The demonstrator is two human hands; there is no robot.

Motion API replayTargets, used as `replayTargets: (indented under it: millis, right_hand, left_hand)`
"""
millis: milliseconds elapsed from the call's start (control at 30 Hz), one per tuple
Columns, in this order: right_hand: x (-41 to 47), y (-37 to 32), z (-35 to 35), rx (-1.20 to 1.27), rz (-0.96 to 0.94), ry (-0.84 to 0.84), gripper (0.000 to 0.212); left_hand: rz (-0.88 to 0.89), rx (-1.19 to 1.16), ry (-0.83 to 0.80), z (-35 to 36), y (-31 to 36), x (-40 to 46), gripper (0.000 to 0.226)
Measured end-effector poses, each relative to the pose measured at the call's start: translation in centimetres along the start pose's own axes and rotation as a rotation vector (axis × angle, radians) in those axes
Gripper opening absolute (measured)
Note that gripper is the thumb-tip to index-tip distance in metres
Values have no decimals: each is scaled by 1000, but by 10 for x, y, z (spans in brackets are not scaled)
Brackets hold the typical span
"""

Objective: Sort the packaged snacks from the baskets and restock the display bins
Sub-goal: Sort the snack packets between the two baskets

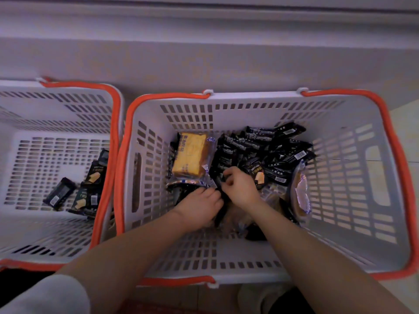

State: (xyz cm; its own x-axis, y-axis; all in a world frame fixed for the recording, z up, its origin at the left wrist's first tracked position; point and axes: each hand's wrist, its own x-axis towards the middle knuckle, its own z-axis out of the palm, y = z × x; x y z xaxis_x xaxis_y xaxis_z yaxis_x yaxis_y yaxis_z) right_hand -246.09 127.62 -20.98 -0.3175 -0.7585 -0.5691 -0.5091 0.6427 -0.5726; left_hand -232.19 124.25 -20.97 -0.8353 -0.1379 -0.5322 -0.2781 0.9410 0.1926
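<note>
While both forearms reach into the white slotted plastic basket point(353, 155) at centre frame, the left hand point(201, 206) and right hand point(241, 185) pinch one small black snack packet point(221, 192) — mostly hidden beneath their fingers.

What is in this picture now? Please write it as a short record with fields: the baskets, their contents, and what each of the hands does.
right basket: white, orange handles; holds a heap of black snack packets and a yellow cake packet
left basket: same type; a few dark packets on its floor
left hand: inside the right basket, fingers curled on a black packet
right hand: pinches the same black packet
progress: most packets lie in the right basket
</note>
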Motion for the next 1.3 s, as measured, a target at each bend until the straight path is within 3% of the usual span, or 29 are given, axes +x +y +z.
replayTargets:
  millis: [133, 233, 300, 367, 500, 700, 800, 933, 1133, 1200, 1300]
  right_hand:
    - [14, -2, -24, 78, -40, 152, 20]
    - [20, 1, -35, -152, -104, 328, 35]
    - [25, 4, -44, -343, -159, 399, 46]
    - [33, 8, -55, -467, -183, 335, 56]
    - [45, 18, -71, -643, -184, 199, 65]
    - [46, 25, -78, -777, -265, 297, 37]
    - [50, 31, -80, -709, -314, 217, 46]
    - [51, 36, -82, -637, -239, 184, 66]
    - [42, 54, -76, -576, -190, 197, 44]
    - [36, 57, -79, -414, -169, 245, 40]
    - [17, 56, -82, 13, -16, 297, 41]
  left_hand:
    - [-175, -552, 195, -36, 3, -11, 51]
    - [-261, -773, 392, -67, 2, -17, 54]
    - [-285, -657, 446, -83, -7, -11, 67]
    - [-310, -510, 437, -95, -22, 2, 72]
    - [-326, -363, 412, -100, -42, 34, 49]
    - [-240, 26, 200, -95, -54, 78, 57]
    - [-185, 66, 159, -93, -60, 86, 58]
    - [-121, 122, 146, -95, -65, 89, 65]
    - [-88, 30, 5, -93, -65, 87, 78]
    - [-70, 99, 11, -88, -61, 84, 77]
    - [-80, 94, 79, -86, -55, 75, 69]
